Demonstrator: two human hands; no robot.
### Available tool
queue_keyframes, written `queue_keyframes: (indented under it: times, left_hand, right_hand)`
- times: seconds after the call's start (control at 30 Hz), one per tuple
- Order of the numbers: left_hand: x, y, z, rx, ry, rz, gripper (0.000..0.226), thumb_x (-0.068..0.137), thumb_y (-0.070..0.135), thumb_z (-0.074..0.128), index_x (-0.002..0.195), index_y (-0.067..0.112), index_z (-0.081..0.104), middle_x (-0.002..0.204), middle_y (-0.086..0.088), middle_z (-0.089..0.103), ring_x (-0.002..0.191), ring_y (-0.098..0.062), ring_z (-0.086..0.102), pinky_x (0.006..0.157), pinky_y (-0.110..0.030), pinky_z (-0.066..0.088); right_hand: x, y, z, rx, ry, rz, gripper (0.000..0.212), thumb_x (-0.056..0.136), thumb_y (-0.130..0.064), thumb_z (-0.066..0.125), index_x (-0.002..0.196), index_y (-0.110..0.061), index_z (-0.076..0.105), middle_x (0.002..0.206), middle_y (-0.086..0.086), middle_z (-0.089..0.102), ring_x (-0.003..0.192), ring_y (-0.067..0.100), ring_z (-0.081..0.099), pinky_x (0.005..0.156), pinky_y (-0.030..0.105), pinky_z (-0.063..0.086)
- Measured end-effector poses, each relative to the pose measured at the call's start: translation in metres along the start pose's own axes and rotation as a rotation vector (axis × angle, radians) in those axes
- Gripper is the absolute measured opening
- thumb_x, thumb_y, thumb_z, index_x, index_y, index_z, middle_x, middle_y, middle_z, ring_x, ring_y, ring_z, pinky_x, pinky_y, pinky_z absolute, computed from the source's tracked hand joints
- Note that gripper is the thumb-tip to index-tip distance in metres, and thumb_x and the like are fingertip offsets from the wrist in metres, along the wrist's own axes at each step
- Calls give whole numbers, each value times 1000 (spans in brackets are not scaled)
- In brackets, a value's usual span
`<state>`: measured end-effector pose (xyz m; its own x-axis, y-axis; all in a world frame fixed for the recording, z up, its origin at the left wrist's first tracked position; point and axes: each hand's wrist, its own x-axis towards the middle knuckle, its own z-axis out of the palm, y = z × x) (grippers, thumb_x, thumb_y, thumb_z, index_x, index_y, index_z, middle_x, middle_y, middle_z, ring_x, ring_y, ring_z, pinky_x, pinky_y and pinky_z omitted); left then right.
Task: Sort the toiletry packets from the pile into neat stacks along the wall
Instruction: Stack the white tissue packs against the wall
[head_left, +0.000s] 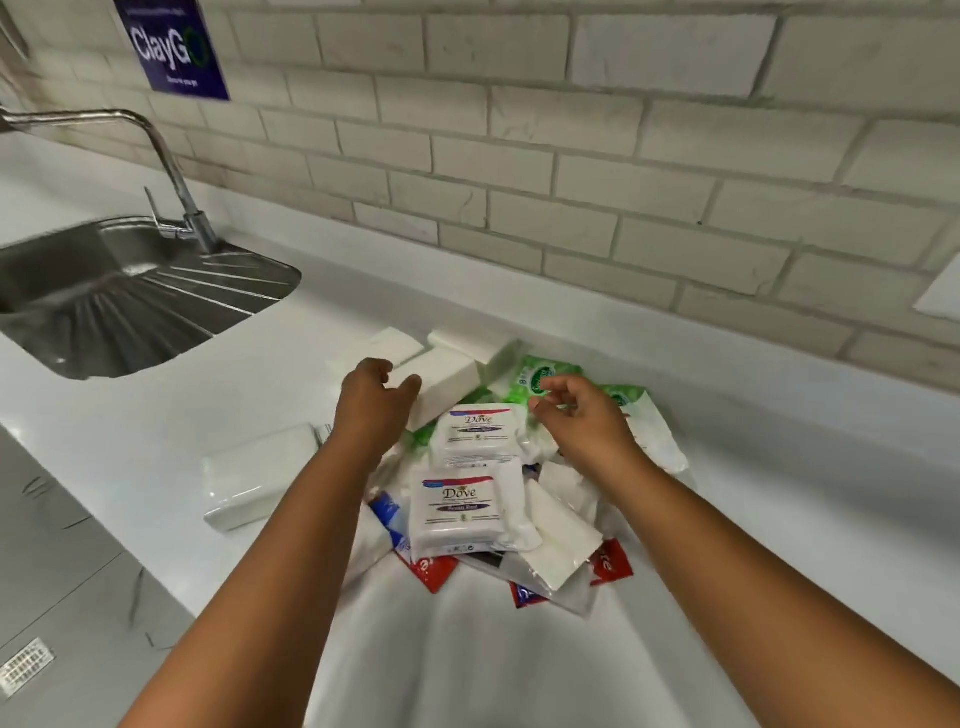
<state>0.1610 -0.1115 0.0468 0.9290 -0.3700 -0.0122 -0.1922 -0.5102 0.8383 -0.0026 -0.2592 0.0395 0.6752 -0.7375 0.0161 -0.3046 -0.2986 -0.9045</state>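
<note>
Pile of toiletry packets heaped on white counter, near the tiled wall. Left hand over the pile's far left edge, fingers loosely curled beside a white block packet, thumb just at its side; contact unclear, nothing gripped. Right hand hangs above a green packet, fingers relaxed, empty. Two Dove packets lie on top (labels up). Sink to the left.

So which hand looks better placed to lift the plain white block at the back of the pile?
Probably the left hand: its thumb already lies against the white block, fingers curled at its edge. The right hand hovers over the green packet, holding nothing.
</note>
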Motion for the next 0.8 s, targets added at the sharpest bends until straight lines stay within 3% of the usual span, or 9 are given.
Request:
queue_keyframes:
  times: [0.1,0.23,0.37,0.47,0.53,0.67,0.8]
  left_hand:
    - [24,-22,-4,69,-5,-87,55,91,37,60,132,2,49,130,-12,57,104,-35,62,84,-36,50]
    - [40,-44,0,79,-31,-184,57,91,47,55,126,3,53,109,-14,68,98,-31,64,76,-32,48]
    - [52,-52,5,74,-54,-211,56,91,49,52,103,-5,62,85,-12,70,76,-26,64,62,-29,41]
    - [55,-50,6,70,-59,-213,46,94,44,50,80,2,62,58,-6,62,50,-17,55,52,-25,39]
    - [57,-49,6,57,-58,-219,48,95,43,50,77,1,63,53,-4,61,45,-16,53,49,-23,37]
    - [58,-49,7,2,-63,-220,41,93,42,55,92,3,65,64,-7,66,50,-19,57,58,-27,47]
    - [52,-47,11,-47,-31,-160,42,91,39,59,122,11,58,96,0,67,89,-25,66,89,-43,52]
  right_hand:
    - [30,-11,28,-19,-2,12,30,88,-28,65,116,-18,61,106,-2,61,97,15,59,88,29,46]
    - [61,-16,59,-55,-41,61,26,88,-27,64,111,-15,62,109,3,65,100,21,61,92,35,48]
    - [86,-21,82,-141,-83,72,32,91,-31,61,113,-8,62,113,8,64,102,24,59,90,34,46]
    - [101,-20,93,-176,-119,84,40,91,-38,58,119,-9,59,114,6,61,103,23,58,89,33,46]
    - [108,-17,99,-173,-125,86,42,90,-42,59,116,-10,62,110,6,64,97,23,61,86,35,50]
    - [109,-13,103,-168,-120,78,33,89,-42,60,99,-11,65,92,5,66,82,22,62,69,30,47]
    - [96,-9,97,-100,-62,46,22,89,-34,62,97,-14,65,89,0,66,75,12,59,58,21,40]
